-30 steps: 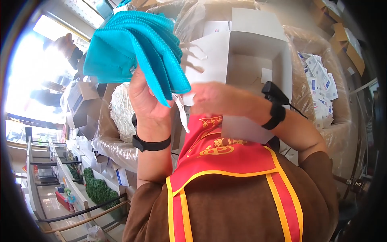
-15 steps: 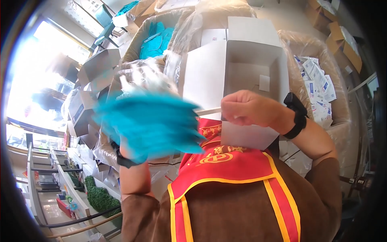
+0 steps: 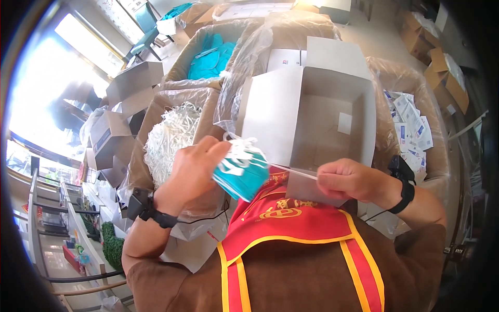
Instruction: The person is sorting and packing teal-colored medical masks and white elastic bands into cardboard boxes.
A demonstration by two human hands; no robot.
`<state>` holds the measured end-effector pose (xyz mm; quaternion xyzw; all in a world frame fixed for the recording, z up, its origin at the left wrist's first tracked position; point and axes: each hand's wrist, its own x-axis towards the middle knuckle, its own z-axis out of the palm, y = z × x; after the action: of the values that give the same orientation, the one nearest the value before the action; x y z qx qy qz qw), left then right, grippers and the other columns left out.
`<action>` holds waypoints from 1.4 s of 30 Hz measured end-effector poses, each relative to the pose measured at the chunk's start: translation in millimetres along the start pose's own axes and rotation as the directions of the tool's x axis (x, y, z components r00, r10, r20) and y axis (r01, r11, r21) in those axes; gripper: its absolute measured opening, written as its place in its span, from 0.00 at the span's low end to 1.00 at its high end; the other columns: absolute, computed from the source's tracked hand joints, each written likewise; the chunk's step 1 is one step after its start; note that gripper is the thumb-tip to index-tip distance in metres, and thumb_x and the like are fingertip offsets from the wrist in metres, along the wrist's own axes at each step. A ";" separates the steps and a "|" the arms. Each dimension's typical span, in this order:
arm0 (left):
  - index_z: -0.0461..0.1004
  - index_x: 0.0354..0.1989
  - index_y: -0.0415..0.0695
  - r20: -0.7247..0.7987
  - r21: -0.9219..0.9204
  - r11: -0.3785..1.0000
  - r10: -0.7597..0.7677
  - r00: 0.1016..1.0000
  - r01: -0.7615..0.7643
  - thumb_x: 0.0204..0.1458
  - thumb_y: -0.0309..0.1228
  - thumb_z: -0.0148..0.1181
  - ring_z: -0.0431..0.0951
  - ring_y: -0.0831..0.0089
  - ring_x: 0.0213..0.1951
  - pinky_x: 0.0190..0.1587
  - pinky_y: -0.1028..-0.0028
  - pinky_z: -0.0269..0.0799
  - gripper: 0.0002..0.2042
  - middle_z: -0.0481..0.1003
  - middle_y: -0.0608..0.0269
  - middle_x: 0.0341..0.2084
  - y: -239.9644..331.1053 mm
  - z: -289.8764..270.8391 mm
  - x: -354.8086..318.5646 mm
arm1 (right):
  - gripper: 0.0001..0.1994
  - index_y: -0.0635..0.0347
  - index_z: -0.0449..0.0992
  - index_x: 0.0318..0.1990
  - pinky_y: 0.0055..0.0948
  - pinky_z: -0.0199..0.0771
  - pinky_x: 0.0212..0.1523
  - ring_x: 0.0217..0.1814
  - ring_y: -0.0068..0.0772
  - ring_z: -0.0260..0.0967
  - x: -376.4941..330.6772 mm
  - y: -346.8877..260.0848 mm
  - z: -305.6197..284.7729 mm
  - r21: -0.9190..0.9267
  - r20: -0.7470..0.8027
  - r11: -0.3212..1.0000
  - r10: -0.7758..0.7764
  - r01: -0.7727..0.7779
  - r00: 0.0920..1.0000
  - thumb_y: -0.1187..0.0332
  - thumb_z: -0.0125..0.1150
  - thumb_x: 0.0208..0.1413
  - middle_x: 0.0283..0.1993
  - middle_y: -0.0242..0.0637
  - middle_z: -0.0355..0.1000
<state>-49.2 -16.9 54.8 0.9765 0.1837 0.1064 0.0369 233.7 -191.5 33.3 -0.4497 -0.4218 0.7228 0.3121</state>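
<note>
My left hand (image 3: 195, 162) is closed on one end of a bundle of teal fabric pieces (image 3: 243, 177), held tilted in front of my chest. Loops of white ribbon (image 3: 238, 156) bunch over the top of the bundle. From its right side a thin white strap (image 3: 293, 170) runs taut to my right hand (image 3: 345, 179), whose fingers are pinched around the end. Close beyond the right hand stands an open grey-white carton (image 3: 328, 112) with a small white slip inside. The far ends of the teal pieces under my left fingers are hidden.
A lined box of tangled white strips (image 3: 174, 135) stands to the left. Beyond it, another lined box holds teal pieces (image 3: 210, 57). White printed packets (image 3: 410, 122) fill a lined box at right. Open cartons (image 3: 110, 136) crowd the left side, near a railing (image 3: 78, 229).
The bundle was a wide blur over my left hand; now it is lower, further right and turned, its white ribbons showing. My right hand has shifted right and down, drawing the strap along.
</note>
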 end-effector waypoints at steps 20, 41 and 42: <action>0.76 0.46 0.37 -0.384 0.090 0.978 -0.137 0.913 0.185 0.59 0.38 0.48 0.75 0.47 0.46 0.59 0.52 0.59 0.18 0.77 0.47 0.44 -58.7 100.0 -41.7 | 0.17 0.58 0.67 0.30 0.15 0.52 0.14 0.19 0.17 0.55 -78.3 91.1 -59.1 0.369 -0.732 0.351 -0.461 0.861 0.502 0.56 0.46 0.66 0.24 0.31 0.64; 0.72 0.49 0.35 -0.050 -0.942 0.319 -0.429 0.902 0.100 0.51 0.28 0.63 0.78 0.74 0.41 0.45 0.73 0.73 0.18 0.78 0.58 0.41 37.8 100.2 -13.7 | 0.12 0.58 0.66 0.37 0.12 0.51 0.11 0.20 0.15 0.51 -60.6 171.4 -46.2 0.593 -0.752 0.243 -0.174 0.768 0.636 0.60 0.43 0.68 0.27 0.31 0.59; 0.72 0.49 0.35 -0.001 -0.948 0.286 -0.445 0.896 0.141 0.51 0.28 0.62 0.78 0.75 0.42 0.45 0.74 0.73 0.18 0.78 0.58 0.41 23.7 114.4 -22.7 | 0.11 0.59 0.67 0.40 0.12 0.51 0.11 0.20 0.15 0.51 -58.8 177.8 -45.9 0.589 -0.742 0.244 -0.216 0.771 0.635 0.60 0.44 0.68 0.27 0.30 0.59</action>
<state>-36.2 -51.0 -58.5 0.7030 0.2706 0.3120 0.5790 286.4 -305.1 -113.3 -0.2259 -0.0049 0.5298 0.8175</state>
